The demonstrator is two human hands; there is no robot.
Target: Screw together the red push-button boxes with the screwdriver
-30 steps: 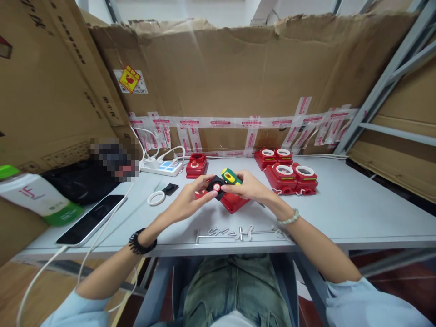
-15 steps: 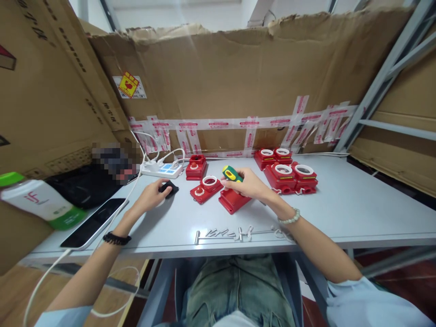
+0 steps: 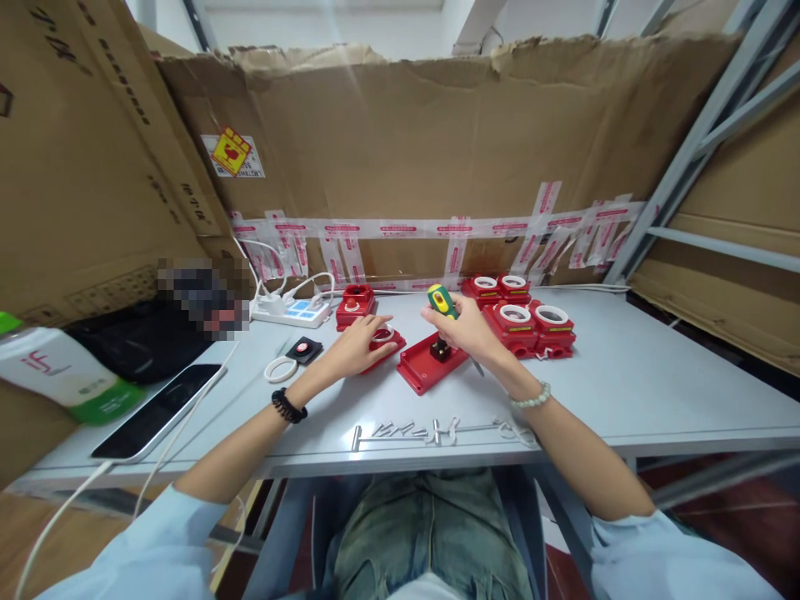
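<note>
My left hand (image 3: 357, 346) reaches over a red housing cover (image 3: 391, 343) with a white ring in it. Its fingers are spread around the ring, and contact is hard to make out. My right hand (image 3: 466, 327) is closed on a screwdriver (image 3: 442, 302) with a green and yellow handle, its shaft angled down toward the table. Under that hand lies a shallow red housing base (image 3: 420, 367) with a small black block (image 3: 440, 348) inside. Left of my left hand are a black square plate (image 3: 306, 350) with a red button and a loose white ring (image 3: 281, 369).
Several red housings (image 3: 523, 329) stand at the back right, another red box (image 3: 354, 304) behind my left hand. Screws and T-shaped metal tools (image 3: 400, 435) lie along the front edge. A power strip (image 3: 291, 312), phone (image 3: 159, 412) and white bottle (image 3: 62, 367) are left.
My left hand has let go of the black plate and moved right to the red cover. The screwdriver has shifted slightly right, and the black block in the red base now shows.
</note>
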